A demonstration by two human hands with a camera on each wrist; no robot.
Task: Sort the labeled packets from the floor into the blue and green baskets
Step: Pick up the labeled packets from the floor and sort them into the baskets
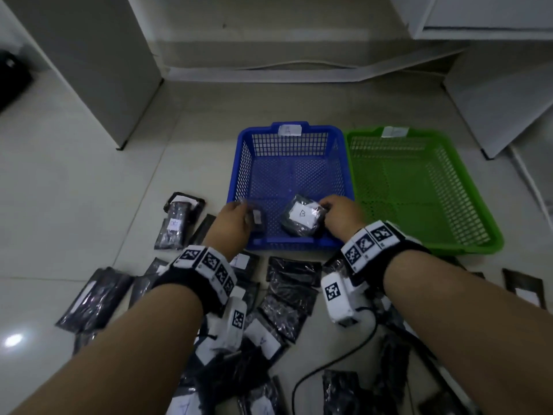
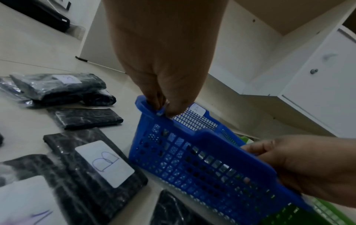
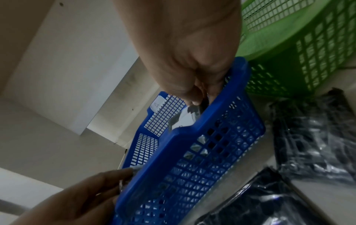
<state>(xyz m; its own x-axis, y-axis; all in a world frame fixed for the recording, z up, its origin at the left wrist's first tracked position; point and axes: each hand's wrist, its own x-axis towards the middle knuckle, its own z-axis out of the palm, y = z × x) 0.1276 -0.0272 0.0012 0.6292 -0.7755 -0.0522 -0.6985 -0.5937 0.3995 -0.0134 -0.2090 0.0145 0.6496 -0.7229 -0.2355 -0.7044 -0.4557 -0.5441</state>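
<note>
Well, with the right hand (image 1: 341, 215) pinching a B-marked packet (image 1: 302, 219) over the blue basket (image 1: 287, 127) tagged A, and the left hand (image 1: 233, 221) pinching another packet (image 1: 257, 218) at its near-left corner, I'd carry the B one across to the green basket (image 1: 490, 232).

- A white cabinet panel (image 1: 89, 64) stands on the floor, up and to the left of the left hand.
- A dark object (image 1: 12, 79) sits far left of both hands, mostly cut off.
- A white cabinet (image 1: 493, 94) stands beyond the right hand, to its right.
- A black cable (image 1: 338, 363) curls on the tiled floor (image 1: 59, 181) below the right wrist.
</note>
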